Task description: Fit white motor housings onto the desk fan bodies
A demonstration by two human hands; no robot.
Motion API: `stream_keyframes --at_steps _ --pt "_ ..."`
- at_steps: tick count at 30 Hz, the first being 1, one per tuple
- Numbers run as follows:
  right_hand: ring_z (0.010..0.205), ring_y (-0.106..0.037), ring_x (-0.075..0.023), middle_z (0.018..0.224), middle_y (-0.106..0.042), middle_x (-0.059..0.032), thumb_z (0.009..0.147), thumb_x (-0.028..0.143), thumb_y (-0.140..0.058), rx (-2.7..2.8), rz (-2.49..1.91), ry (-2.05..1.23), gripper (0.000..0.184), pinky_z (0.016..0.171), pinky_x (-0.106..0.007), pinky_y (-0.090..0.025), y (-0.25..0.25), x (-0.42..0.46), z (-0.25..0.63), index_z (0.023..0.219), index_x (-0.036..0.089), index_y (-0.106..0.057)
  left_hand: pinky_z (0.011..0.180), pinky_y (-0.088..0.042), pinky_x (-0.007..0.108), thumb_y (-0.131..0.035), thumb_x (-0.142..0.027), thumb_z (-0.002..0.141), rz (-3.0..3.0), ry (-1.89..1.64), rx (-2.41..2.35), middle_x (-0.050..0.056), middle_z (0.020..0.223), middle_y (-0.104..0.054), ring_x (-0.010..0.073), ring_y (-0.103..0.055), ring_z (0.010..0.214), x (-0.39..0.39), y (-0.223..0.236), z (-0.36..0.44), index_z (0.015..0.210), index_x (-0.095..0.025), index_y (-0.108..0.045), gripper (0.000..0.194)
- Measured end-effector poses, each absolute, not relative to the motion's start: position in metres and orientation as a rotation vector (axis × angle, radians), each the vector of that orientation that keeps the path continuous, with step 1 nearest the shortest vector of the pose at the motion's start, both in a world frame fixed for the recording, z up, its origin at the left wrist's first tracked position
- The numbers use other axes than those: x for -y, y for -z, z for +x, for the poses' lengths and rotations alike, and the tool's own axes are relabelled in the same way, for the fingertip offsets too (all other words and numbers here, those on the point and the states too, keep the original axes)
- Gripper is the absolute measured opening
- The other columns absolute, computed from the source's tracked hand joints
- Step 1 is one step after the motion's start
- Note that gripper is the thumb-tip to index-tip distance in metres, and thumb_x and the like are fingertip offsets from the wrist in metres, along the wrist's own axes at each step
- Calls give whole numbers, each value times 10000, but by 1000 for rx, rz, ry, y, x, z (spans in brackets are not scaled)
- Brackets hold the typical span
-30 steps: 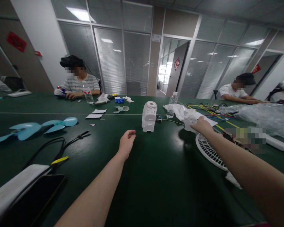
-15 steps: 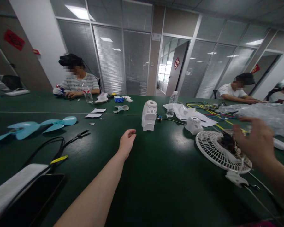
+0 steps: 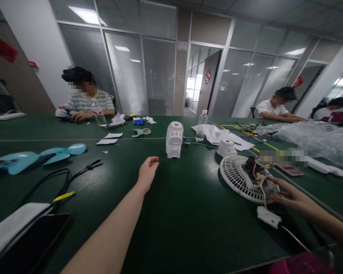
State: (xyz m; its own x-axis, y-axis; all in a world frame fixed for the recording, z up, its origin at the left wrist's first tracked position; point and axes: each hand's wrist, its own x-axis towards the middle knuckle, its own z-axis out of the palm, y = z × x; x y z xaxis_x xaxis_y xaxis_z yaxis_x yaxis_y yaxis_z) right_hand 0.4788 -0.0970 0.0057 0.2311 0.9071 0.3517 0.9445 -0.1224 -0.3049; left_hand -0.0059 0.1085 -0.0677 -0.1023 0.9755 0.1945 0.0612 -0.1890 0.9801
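The left hand (image 3: pixel 148 173) is loosely curled, with nothing visible in it. The right hand's fingers touch the near edge of the white grille (image 3: pixel 233 176), lying to the right on the table (image 3: pixel 185 228); whether they grip, I can't tell. It looks light and stiff, the tangled wiring (image 3: pixel 255 169) on it delicate: best held by the rim. Beyond stands a white housing (image 3: pixel 174 140).

The left hand (image 3: pixel 148 170) curls loosely; the right hand (image 3: pixel 288 192) extends.

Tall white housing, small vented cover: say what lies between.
Head view: a small blue part and a thin cable lie between the housing and the cover.
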Motion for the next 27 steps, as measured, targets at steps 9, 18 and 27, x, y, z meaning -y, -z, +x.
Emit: stream_keyframes --at_steps 9,18,27 --pt "1302 -484 -361 1376 -549 -130 767 405 -625 2129 -1785 13 602 1075 -594 -398 0 94 379 1337 252 -500 969 -451 388 -643 -239 795 1398 -1336 -1234 73 1071 -697 224 -643 1018 -100 60 -3 1027 -212 -685 237" --pt "1339 -445 -319 1432 -508 -102 798 296 -599 2289 -1596 -199 570 1106 -562 -379 -14 71 312 1357 236 -505 996 -446 389 -636 -256 820 1446 -1290 -1198 79 1134 -686 234 -621 1092 -96 55 -1 1091 -223 -681 277" --pt "1306 -507 -244 1398 -559 -28 769 80 -496 2351 -1321 -424 613 1122 -503 -388 -23 42 270 1346 283 -540 1014 -450 404 -646 -255 816 1431 -1281 -1136 85 1184 -685 247 -627 1111 -98 55 -1 1161 -221 -666 348"
